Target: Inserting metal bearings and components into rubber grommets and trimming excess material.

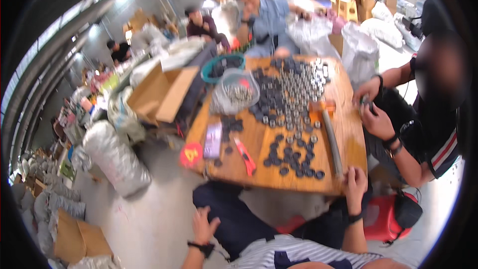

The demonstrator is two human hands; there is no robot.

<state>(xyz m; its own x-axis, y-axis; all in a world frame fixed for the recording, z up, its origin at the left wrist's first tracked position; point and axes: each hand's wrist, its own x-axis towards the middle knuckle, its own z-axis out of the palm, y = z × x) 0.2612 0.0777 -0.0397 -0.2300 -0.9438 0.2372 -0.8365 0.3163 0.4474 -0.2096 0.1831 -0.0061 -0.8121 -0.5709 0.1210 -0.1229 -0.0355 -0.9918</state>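
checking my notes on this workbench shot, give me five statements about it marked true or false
1. The hammer lies on the right part of the table. True.
2. The left hand grips the red knife. False: the hand is down by the left leg, and the knife lies on the table.
3. The right hand is near the lower end of the hammer's handle. True.
4. The cardboard box left of the table is closed. False: it stands open.
5. The teal basket holds dark pieces. True.
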